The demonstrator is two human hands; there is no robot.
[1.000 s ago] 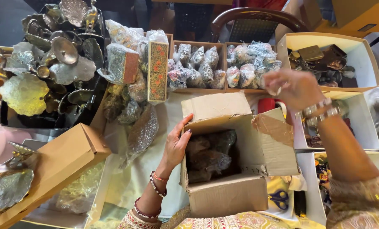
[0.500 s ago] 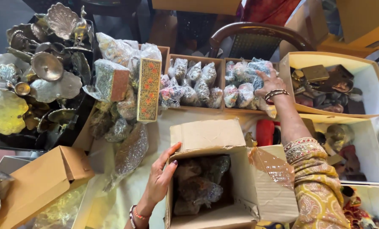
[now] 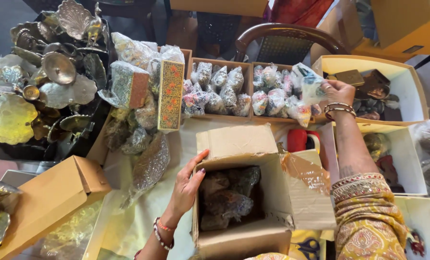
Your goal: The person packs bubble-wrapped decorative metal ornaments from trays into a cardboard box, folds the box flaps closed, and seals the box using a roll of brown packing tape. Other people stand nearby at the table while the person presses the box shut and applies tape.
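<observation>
Fingers of my right hand [image 3: 337, 94] pinch wrapped packet [image 3: 311, 86], upper right of frame; left hand [image 3: 188, 183], fingers together, steadies open carton [image 3: 244, 192]. Loose pinch, slippery plastic: packet could drop.

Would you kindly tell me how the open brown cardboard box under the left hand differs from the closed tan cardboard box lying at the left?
The open brown cardboard box has its flaps spread and shows plastic-wrapped items inside; the closed tan cardboard box is shut, its contents hidden. The left hand rests on the open box's edge; nothing touches the closed one. The open box sits square to the view; the closed one lies slanted. Both are plain cardboard.
</observation>
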